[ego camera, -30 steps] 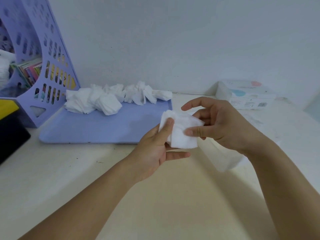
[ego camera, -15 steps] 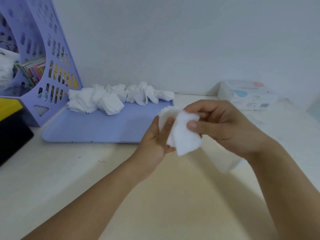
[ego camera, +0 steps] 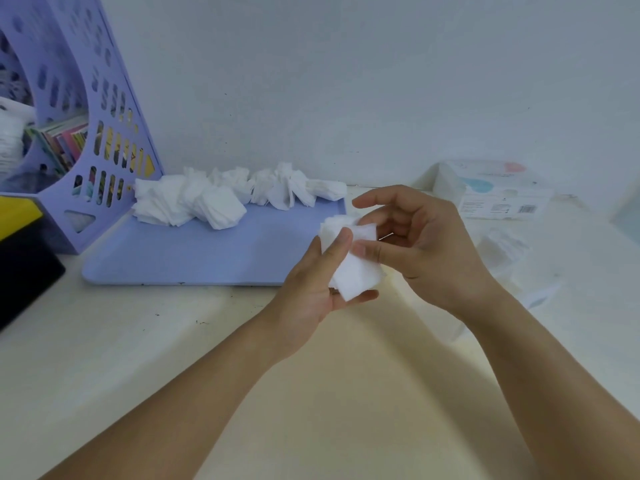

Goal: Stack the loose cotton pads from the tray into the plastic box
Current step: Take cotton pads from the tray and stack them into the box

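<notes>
The left hand [ego camera: 311, 282] pinches a small bunch of cotton pads [ego camera: 353, 261] under its thumb, and the right hand [ego camera: 426, 247] nips the same bunch with thumb and forefinger, other fingers loosely spread, probably squaring it up. More pads [ego camera: 214, 202] sit on the lilac tray [ego camera: 207, 258]. The clear plastic box [ego camera: 512, 261] looks to be right of the hands, kinda washed out. Cream desk [ego camera: 173, 358], pale wall [ego camera: 346, 81].
</notes>
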A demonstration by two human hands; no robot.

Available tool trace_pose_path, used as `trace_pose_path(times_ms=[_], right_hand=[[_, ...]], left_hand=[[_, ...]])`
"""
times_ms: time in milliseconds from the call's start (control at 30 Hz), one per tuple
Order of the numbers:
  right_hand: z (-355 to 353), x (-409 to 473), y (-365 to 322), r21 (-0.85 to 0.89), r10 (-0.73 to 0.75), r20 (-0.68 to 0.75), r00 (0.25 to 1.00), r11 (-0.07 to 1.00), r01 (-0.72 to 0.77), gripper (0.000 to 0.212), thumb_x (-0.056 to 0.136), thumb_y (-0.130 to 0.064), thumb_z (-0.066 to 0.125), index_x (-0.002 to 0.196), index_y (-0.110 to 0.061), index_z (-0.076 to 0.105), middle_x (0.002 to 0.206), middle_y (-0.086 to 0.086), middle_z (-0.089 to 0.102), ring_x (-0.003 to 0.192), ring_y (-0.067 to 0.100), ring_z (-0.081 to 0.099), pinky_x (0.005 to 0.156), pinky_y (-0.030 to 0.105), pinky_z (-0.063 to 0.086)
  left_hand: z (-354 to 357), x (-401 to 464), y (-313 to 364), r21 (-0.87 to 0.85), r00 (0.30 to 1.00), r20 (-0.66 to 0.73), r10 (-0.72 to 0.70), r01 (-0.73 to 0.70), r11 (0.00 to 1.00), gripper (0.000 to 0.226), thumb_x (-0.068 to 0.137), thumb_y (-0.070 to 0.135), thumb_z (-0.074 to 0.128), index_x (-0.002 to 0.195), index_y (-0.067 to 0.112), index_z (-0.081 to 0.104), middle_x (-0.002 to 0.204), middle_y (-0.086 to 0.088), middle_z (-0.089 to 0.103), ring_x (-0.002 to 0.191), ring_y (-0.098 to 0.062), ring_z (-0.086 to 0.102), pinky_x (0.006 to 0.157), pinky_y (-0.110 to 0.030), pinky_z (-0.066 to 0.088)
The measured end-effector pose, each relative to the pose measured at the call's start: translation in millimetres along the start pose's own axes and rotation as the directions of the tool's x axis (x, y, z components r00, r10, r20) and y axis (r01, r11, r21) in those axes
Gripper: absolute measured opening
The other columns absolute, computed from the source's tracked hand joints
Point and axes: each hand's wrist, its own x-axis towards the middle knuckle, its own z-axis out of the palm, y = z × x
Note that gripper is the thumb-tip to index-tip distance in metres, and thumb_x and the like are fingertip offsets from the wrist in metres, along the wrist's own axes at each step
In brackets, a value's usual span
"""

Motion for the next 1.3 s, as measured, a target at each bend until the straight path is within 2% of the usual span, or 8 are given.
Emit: trace_pose_path(times_ms=[133,200,400,600,767,1000,1200,1300], right_hand=[[2,0,0,-0.017,-0.018,0.002,1.0,1.0,0.018,0.04,0.079,0.008,0.078,0.11,-0.016,0.067,0.089,0.01,0.071,0.084,0.033,0.069,0.074,0.051,0.06],[4,-1,1,-0.075,-0.026,-0.031,0.999,0.997,0.024,0.042,0.077,0.005,0.082,0.108,-0.018,0.067,0.093,0.006,0.069,0.081,0.024,0.067,0.069,0.039,0.059],[8,-4,6,-0.479,-0.146,-0.096,0.985,0.874,0.083,0.028,0.067,-0.026,0.093,0.085,-0.025,0.071,0.083,-0.005,0.056,0.068,0.01,0.049,0.062,0.012,0.037],[15,-5,7,-0.392,-0.008,-0.133,0.991,0.919,-0.045,0.016,0.075,-0.024,0.087,0.075,-0.024,0.072,0.075,-0.007,0.065,0.06,0.007,0.049,0.058,0.015,0.038],[12,-5,2,-0.1,0.102,-0.114,0.988,0.988,-0.114,0.012,0.085,-0.011,0.079,0.075,-0.007,0.073,0.072,0.006,0.07,0.059,0.007,0.055,0.054,0.017,0.043],[12,-4,-1,0.147,0.261,-0.215,0.941,0.961,-0.233,0.012,0.085,-0.014,0.078,0.078,-0.006,0.073,0.073,0.006,0.068,0.065,0.012,0.057,0.057,0.023,0.045],[21,-6,2,0.035,0.22,-0.24,0.946,0.975,-0.218,0.015,0.086,-0.013,0.078,0.076,-0.004,0.071,0.067,0.001,0.067,0.055,0.006,0.055,0.053,0.017,0.045],[23,-7,3,-0.092,0.161,-0.242,0.957,0.978,-0.188,0.01,0.085,-0.016,0.079,0.079,-0.011,0.071,0.072,0.003,0.068,0.058,0.009,0.058,0.054,0.022,0.048]], left_hand=[[-1,-1,2,-0.072,0.999,0.008,-0.049,0.05,0.996,0.056,0.093,0.054,0.05,0.138,0.02,0.056,0.132,-0.01,0.067,0.119,-0.034,0.065,0.09,-0.047,0.058],[-2,-1,2,-0.105,0.998,-0.017,-0.054,0.052,0.993,0.043,0.1,0.043,0.049,0.133,0.017,0.058,0.128,-0.014,0.069,0.116,-0.037,0.067,0.089,-0.048,0.059],[1,-3,3,-0.102,0.993,-0.111,-0.043,0.031,0.994,0.039,0.107,0.032,0.036,0.133,0.012,0.058,0.125,-0.015,0.069,0.111,-0.029,0.07,0.08,-0.044,0.061],[4,-2,-1,-0.036,0.986,-0.164,0.012,-0.018,0.999,0.029,0.108,0.027,0.036,0.12,0.022,0.062,0.12,-0.008,0.072,0.108,-0.021,0.071,0.08,-0.039,0.061],[0,0,0,-0.266,0.991,-0.113,-0.07,0.038,0.963,0.038,0.106,0.031,0.037,0.122,0.012,0.065,0.121,-0.015,0.072,0.116,-0.033,0.067,0.083,-0.044,0.061],[-2,3,-1,-0.284,0.99,-0.125,-0.069,0.031,0.958,0.043,0.105,0.034,0.039,0.13,0.008,0.062,0.127,-0.022,0.067,0.116,-0.038,0.065,0.086,-0.045,0.06],[0,2,-7,-0.087,0.992,-0.129,0.006,-0.017,0.996,0.058,0.105,0.055,0.031,0.135,0.013,0.058,0.132,-0.015,0.066,0.121,-0.028,0.065,0.095,-0.046,0.056],[1,3,-7,-0.054,0.994,-0.102,0.032,-0.038,0.998,0.072,0.092,0.065,0.051,0.143,0.015,0.049,0.137,-0.012,0.063,0.122,-0.028,0.065,0.099,-0.052,0.054]])
